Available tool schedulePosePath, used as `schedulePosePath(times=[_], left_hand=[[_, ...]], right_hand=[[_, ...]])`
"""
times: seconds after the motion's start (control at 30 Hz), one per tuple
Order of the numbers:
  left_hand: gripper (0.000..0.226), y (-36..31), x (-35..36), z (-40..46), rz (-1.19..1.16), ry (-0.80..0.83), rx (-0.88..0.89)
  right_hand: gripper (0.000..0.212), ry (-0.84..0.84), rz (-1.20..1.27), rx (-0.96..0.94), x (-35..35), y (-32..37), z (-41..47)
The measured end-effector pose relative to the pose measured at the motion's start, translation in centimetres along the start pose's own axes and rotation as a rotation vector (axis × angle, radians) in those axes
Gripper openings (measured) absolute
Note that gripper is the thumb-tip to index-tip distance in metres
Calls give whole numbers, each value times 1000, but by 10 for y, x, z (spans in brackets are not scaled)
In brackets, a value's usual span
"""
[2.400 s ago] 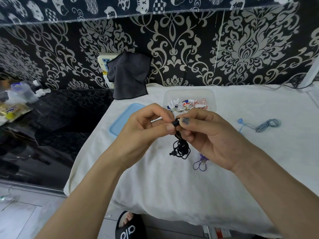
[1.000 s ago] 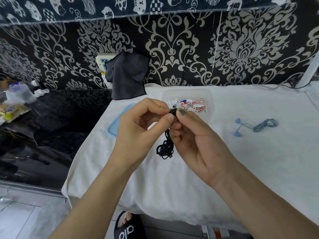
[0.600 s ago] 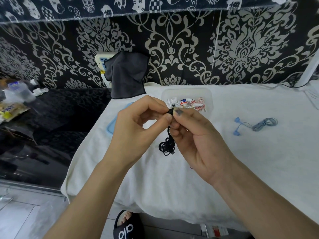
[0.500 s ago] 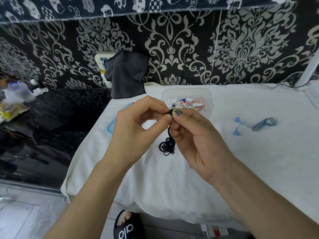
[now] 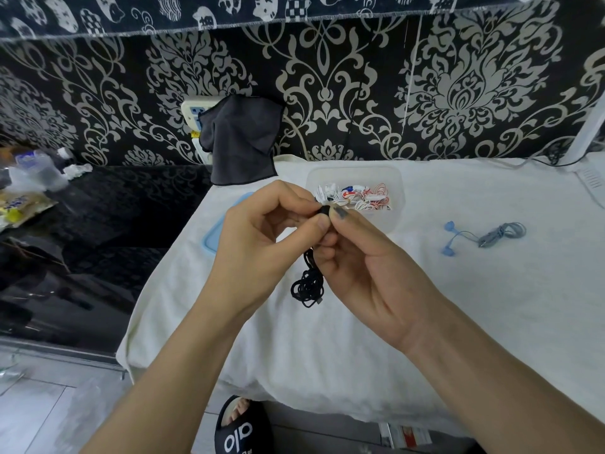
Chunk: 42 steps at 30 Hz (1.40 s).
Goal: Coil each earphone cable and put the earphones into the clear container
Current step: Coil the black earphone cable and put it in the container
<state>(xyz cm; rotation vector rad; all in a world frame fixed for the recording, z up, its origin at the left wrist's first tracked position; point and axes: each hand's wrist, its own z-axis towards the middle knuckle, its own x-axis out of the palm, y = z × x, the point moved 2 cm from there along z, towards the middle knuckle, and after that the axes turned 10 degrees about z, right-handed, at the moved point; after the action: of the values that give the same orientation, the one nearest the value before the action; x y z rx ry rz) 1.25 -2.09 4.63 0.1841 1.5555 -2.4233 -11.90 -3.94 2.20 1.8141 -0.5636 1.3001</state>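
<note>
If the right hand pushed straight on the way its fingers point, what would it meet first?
Almost at once the left hand: the right hand points up-left, both pinching the black earphone cable. Beyond lies the clear plastic container; depth is uncertain.

White letters reading "alo" stand on the strap of the black slipper (image 5: 240, 430) at the bottom edge. Print on the yellow packet (image 5: 19, 204) at far left is too blurred to read.

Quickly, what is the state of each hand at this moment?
Left hand: pinches the top of the black earphones.
Right hand: pinches the same black earphones; the coiled cable hangs below.
</note>
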Motion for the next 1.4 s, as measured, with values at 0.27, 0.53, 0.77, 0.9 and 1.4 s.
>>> schedulePosePath(times=[0.27,0.53,0.77,0.9,1.4], left_hand=[[20,1,-2,-2,8,-4,12],[19,1,-4,-1,112,4,57],[21,-2,-2,-1,248,-22,84],[16,-2,-3,-2,286,-37,100],[19,0,-3,1,373,-48,159]], right_hand=[[26,27,59,58,1,-2,-1],[29,8,46,68,2,-2,0],[35,-44,64,86,-2,3,0],[23,-48,63,96,-2,5,1],[23,-47,-110,62,-2,7,5]])
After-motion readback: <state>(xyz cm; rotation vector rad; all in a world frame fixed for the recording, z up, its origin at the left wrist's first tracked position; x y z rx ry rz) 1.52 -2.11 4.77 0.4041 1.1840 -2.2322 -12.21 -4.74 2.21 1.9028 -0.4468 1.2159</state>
